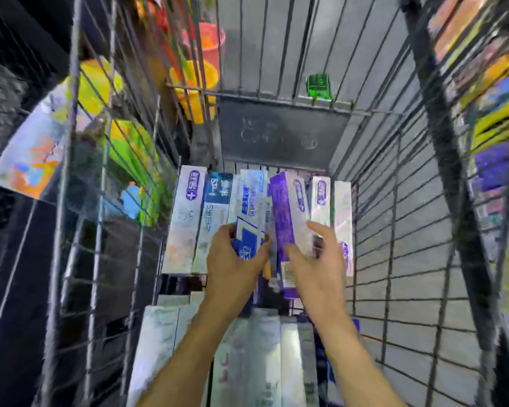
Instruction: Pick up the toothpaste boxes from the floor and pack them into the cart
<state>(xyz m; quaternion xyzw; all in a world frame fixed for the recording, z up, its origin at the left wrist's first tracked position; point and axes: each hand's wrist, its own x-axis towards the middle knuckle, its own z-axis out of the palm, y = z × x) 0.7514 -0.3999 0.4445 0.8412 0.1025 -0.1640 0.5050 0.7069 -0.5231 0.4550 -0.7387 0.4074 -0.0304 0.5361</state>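
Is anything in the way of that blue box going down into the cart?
The left hand grips the blue and white box over the far row. The purple box beside it, by the open right hand, leans tilted, crowding the gap. Otherwise nothing visible blocks it.

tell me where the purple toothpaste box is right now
In the head view the purple toothpaste box lies inside the wire cart, right of centre in the far row, between the blue-and-white box gripped by the left hand and the right hand.
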